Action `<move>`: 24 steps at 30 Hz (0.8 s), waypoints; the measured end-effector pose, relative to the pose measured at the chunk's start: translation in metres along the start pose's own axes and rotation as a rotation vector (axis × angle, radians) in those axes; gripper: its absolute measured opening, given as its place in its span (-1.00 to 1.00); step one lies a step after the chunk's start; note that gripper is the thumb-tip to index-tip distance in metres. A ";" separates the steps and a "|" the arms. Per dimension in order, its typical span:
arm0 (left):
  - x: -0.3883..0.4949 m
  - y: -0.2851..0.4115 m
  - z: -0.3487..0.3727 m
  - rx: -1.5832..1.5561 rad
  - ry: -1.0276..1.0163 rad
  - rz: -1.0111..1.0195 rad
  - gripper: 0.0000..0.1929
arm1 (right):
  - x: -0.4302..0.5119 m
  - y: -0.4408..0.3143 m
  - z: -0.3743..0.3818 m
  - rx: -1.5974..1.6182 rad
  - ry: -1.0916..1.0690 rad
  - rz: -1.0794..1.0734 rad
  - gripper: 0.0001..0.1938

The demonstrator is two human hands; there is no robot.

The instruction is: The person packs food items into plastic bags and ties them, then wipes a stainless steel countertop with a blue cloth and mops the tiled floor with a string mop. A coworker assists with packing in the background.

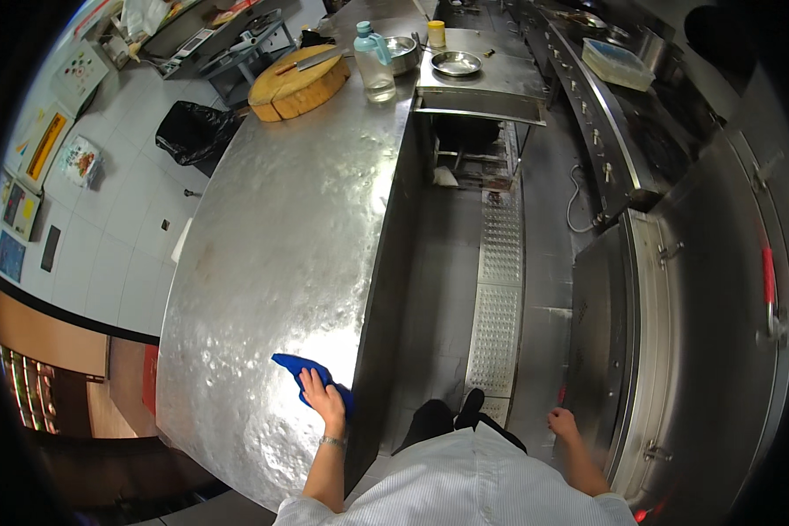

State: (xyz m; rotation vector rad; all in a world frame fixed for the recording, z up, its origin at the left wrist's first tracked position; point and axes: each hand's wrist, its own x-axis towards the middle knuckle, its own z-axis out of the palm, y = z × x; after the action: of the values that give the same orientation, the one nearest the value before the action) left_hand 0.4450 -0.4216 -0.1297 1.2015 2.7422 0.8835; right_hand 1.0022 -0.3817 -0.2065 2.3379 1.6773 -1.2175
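My left hand (323, 396) lies flat on a blue cloth (313, 373), pressing it against the stainless steel worktop (269, 263) near its right edge. A metal watch or bracelet circles that wrist. The fingers are slightly spread over the fabric, and part of the cloth shows to either side. My right hand (561, 421) hangs beside my body over the floor, its fingers curled in, close to a steel cabinet door. Nothing can be seen in it.
Along the worktop's far end are a round wooden chopping board (299, 85) with a cleaver (321, 58), a plastic jug (375, 69) and a steel pot (401, 54). A steel bowl (456, 63) sits on the adjoining counter. Stoves (605, 131) line the right side, across a tiled aisle with a metal drain cover (498, 315).
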 end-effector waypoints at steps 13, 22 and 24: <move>0.278 0.197 0.158 -0.111 -0.110 0.452 -0.52 | 0.162 -0.170 -0.063 -0.113 -0.119 -0.049 -0.72; 0.587 0.226 0.270 0.096 0.157 0.181 -0.57 | 0.214 -0.359 -0.123 0.269 -0.063 -0.123 -0.79; 0.650 0.217 0.286 0.135 0.244 0.021 -0.57 | 0.214 -0.364 -0.130 0.215 -0.013 -0.005 -0.82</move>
State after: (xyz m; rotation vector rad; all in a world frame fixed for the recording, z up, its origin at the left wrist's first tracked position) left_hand 0.2009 0.2793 -0.1302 1.2197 3.0317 0.9173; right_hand 0.8077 -0.0010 -0.0949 2.4359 1.6231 -1.4800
